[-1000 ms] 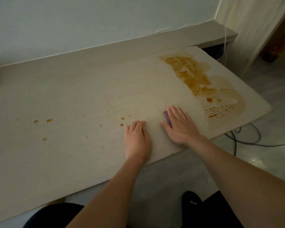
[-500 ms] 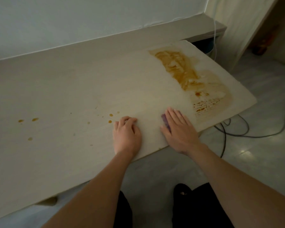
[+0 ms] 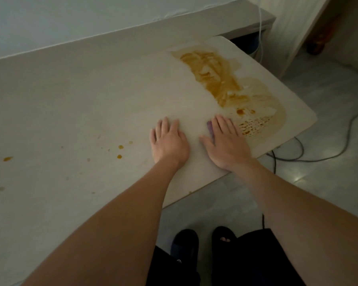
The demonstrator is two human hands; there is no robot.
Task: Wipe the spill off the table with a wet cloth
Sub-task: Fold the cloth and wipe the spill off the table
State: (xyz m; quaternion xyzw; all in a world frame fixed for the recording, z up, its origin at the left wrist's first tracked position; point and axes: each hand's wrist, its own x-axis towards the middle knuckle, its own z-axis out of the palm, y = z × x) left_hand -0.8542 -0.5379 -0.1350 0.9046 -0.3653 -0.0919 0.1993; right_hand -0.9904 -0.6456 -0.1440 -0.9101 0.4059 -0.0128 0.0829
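Spill (image 3: 225, 83) mostly remains on the desk (image 3: 91, 100); right hand (image 3: 225, 143) presses the cloth (image 3: 210, 129) flat-fingered, left hand (image 3: 168, 143) rests flat, empty.

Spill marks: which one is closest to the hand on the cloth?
The big brown smear at the table's right end. Its streaked lower edge lies right beside the right hand pressing the purple cloth. The small drops lie left of both hands.

Pale wooden table (image 3: 91, 96), brown spill (image 3: 225, 83) smeared at its right end, scattered drops (image 3: 120, 147), purple cloth (image 3: 210, 129)
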